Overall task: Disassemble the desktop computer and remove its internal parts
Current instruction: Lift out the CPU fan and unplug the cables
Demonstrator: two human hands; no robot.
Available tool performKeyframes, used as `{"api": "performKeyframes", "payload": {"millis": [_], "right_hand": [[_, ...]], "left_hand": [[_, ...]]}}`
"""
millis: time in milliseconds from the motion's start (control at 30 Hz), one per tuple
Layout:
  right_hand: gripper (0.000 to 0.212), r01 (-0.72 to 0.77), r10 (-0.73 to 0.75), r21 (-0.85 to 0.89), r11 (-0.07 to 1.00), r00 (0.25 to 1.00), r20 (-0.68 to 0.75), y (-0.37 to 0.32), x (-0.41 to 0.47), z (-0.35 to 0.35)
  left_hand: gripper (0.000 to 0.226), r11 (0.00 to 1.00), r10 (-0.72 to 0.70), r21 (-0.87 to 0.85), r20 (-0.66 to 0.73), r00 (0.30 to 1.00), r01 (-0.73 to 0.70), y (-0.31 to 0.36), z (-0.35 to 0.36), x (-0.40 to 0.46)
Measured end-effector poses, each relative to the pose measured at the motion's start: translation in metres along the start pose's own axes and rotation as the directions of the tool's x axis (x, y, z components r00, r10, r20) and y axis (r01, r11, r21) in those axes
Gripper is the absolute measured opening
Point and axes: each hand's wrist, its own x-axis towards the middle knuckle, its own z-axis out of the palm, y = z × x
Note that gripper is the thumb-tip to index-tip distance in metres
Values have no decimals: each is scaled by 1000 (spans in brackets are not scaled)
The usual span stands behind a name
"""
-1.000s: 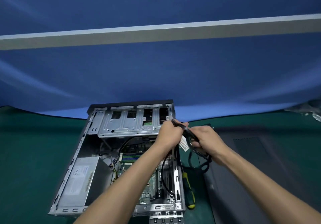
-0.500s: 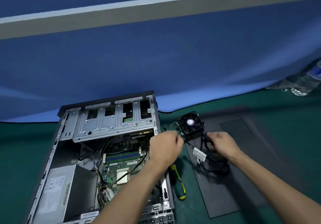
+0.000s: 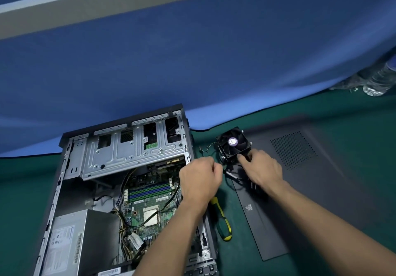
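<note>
The open grey steel desktop computer case (image 3: 120, 190) lies on its side at about eight o'clock on the green bench (image 3: 321, 112). Its silver power supply (image 3: 81, 239) and green motherboard (image 3: 147, 207) are not yet out. Just off the case's right edge lies a green-and-yellow-handled screwdriver (image 3: 222, 220).

The left hand (image 3: 199, 179) hovers at the case's right rim with its fingers curled in; whether it pinches a thin black cable (image 3: 230, 181) I cannot tell. The right hand (image 3: 261, 169), at about three o'clock from it, has its fingers bent down over the near edge of the black square cooling fan with a purple hub label (image 3: 232, 144), which sits on the corner of the dark grey removed side panel (image 3: 321, 181).

The step looks like setting the fan and its leads down. Done well, the fan ends flat on the panel with the loose wires gathered beside it, clear of the screwdriver. Release only once nothing links it to the board. A clear plastic bottle (image 3: 379, 80) lies at two o'clock.
</note>
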Motion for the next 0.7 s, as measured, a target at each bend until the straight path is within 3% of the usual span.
{"api": "performKeyframes", "payload": {"millis": [67,133,233,400,467,600,700], "right_hand": [[42,55,-61,-86,995,996,-64,-3,-6,-6],[32,129,-138,-89,988,984,-115,-9,-13,-13],[14,215,-211,53,975,975,-68,-30,-24,-20],[13,271,-289,258,927,957,34,-78,-40,-13],[23,259,-290,312,914,955,57,-95,-44,-4],[38,163,-220,351,922,967,126,-116,-49,13],[45,107,-170,356,928,974,149,-122,-47,19]], "left_hand": [[41,1000,-13,-24,-11,1000,13,-1,1,-1],[42,998,-26,-65,-45,999,23,-2,1,-2],[44,982,-118,-162,-138,983,95,-4,2,-6],[42,856,-419,-404,-180,890,321,-22,1,-25],[36,818,-480,-426,-138,866,386,-36,-1,-33],[15,790,-537,-314,58,842,526,-69,-2,-41],[21,766,-548,-285,177,817,576,-85,0,-42]]}}
